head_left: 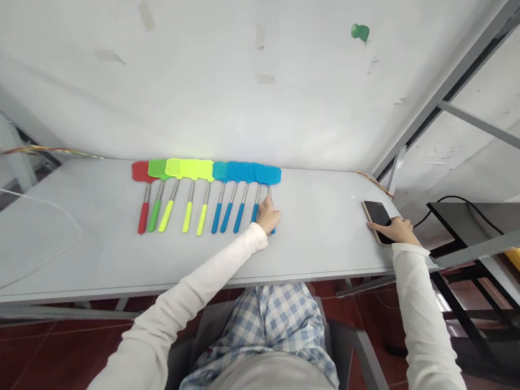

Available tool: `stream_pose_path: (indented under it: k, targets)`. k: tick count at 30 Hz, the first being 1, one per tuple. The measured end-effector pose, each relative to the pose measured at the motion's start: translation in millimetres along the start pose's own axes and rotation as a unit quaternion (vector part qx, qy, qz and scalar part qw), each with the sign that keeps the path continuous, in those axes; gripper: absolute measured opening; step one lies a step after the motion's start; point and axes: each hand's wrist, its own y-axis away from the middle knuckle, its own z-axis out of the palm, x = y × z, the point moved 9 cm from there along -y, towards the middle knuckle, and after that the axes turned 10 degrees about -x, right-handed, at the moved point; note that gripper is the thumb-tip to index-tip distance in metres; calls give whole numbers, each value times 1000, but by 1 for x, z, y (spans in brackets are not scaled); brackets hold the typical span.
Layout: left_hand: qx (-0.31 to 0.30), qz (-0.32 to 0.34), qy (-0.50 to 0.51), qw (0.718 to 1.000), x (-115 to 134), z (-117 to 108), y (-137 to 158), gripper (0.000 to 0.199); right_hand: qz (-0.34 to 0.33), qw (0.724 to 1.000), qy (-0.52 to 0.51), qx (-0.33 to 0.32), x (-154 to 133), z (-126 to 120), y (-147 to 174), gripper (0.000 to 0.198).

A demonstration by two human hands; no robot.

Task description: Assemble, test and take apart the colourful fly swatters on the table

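Gripping, left hand (268, 215): closed on end swatter (271, 176), at the row's right.
Phone (377, 212): lay near the right end of the table (322, 227); right hand (398, 229) apparently gripped it across.
Swatter risk: heads overlapped; dragging could shift other swatters (196, 168).
Phone risk: rightward push could drop it.

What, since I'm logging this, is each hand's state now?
Left hand: curled over the rightmost blue, flat-headed flyswatter; grip cannot be told.
Right hand: spread across the black rectangular smartphone; grip cannot be told.
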Motion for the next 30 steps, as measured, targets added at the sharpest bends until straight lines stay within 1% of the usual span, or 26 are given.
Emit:
stream_pose_path:
  k: [2, 7, 10, 15, 19, 22, 24, 26, 28, 30]
  targets:
    - [-5, -18, -17, 1000, -3, 2, -3, 78, 4, 1000, -6, 9, 1, 0, -1, 103]
    - [-8, -1, -112, 994, 7, 5, -5, 85, -5, 999, -23, 32, -3, -4, 7, 94]
    - [-13, 9, -161, 987, 12, 5, -3, 82, -14, 999, -14, 33, -6, -4, 12, 91]
    - [-17, 6, -211, 977, 13, 4, 3, 74, -34, 999, 9, 27, -6, -1, 16, 96]
    - [-8, 30, -234, 972, 12, 2, 8, 68, -43, 999, 26, 0, 0, 7, 15, 104]
    - [-12, 54, -240, 969, 11, 1, 11, 66, -63, 998, 21, -19, 4, 7, 15, 100]
    - [-20, 70, -241, 968, 12, 1, 12, 64, -77, 996, -14, -38, 10, 5, 14, 90]
    - [-27, 84, -243, 966, 13, 1, 14, 61, -98, 989, -96, -60, 16, 1, 14, 82]
    - [-30, 96, -244, 965, 13, 1, 15, 58, -140, 968, -200, -55, 20, -6, 14, 72]
    - [-29, 106, -238, 965, 13, 2, 14, 54, -187, 938, -290, -12, 26, -14, 15, 60]
